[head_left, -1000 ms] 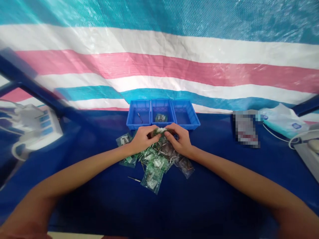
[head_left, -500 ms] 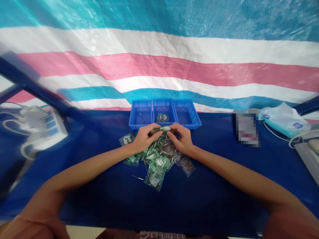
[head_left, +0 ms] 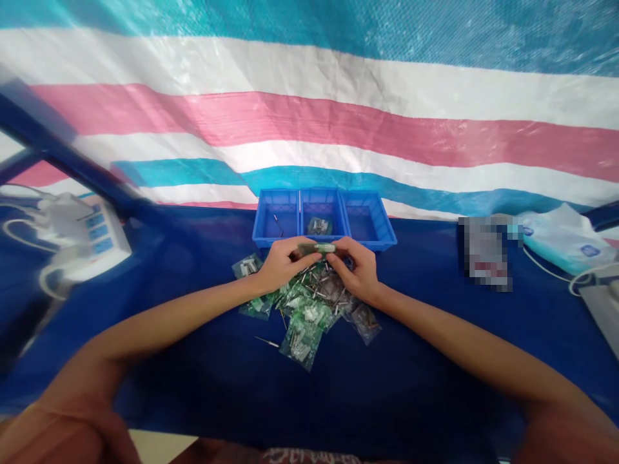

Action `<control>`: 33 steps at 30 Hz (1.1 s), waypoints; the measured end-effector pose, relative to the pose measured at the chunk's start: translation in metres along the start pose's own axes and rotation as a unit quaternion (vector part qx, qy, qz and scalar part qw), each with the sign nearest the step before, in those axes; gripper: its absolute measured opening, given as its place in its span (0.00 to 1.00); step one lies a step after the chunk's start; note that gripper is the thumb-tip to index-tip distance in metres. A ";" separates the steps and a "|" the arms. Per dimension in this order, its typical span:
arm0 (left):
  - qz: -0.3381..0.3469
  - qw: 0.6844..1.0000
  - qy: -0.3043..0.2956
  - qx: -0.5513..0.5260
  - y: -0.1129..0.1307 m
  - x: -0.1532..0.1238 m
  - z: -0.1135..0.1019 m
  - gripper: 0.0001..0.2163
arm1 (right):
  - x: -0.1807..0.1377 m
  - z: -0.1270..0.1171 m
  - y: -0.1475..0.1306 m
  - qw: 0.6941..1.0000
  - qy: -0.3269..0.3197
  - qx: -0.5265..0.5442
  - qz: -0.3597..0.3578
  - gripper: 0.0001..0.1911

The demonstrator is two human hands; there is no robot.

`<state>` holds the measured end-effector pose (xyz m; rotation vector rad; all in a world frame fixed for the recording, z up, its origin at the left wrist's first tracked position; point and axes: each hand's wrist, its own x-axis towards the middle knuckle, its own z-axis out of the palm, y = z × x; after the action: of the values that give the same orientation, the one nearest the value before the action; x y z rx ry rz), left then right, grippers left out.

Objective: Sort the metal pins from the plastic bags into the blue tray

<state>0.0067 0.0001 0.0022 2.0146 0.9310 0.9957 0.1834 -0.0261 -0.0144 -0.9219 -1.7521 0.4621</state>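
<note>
1. Where the left hand [head_left: 285,263] and right hand [head_left: 358,267] come together over the middle of the worktop [head_left: 416,380], a small greenish packet [head_left: 314,249] is pinched between them, nearer the worktop's far edge than its near edge.
2. The packet's long axis runs left to right, roughly parallel to the far edge, one end toward each hand; a whitish strip [head_left: 325,247] shows along its right half.
3. On both hands the fingers are curled narrow around the packet, thumbs on the near side with tips close together.
4. Just beyond the hands, side by side along the far edge, stand the left blue bin [head_left: 268,222], holding a thin dark rod [head_left: 279,225]; the middle blue bin [head_left: 322,205], holding a clear bag of pale pieces [head_left: 319,225]; and the right blue bin [head_left: 370,219].
5. Toward the near edge lies a pile of clear and greenish bags [head_left: 307,312]; its front bag [head_left: 300,340] points a corner at that edge. Just left of this bag lies a loose metal rod [head_left: 267,341], its thin end toward the left edge.
6. Near the left edge sits a white power strip [head_left: 99,238]; near the far right corner, a tissue pack [head_left: 556,235] lies beside a pixelated item [head_left: 486,254].
</note>
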 end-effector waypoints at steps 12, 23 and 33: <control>0.012 0.999 0.019 -0.032 0.003 -0.001 -0.002 0.09 | 0.003 0.002 -0.004 0.998 0.012 -0.027 -0.048 0.02; -0.003 0.998 0.022 -0.059 -0.001 -0.001 0.001 0.11 | -0.004 0.003 0.003 0.999 0.043 -0.031 0.001 0.03; 0.013 0.999 0.000 -0.035 -0.001 -0.001 -0.001 0.08 | 0.002 -0.001 -0.001 1.000 0.002 0.010 -0.019 0.03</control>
<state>0.0054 -0.0003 0.0016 1.9724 0.8603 1.0289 0.1833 -0.0248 -0.0121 -0.8721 -1.7558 0.4521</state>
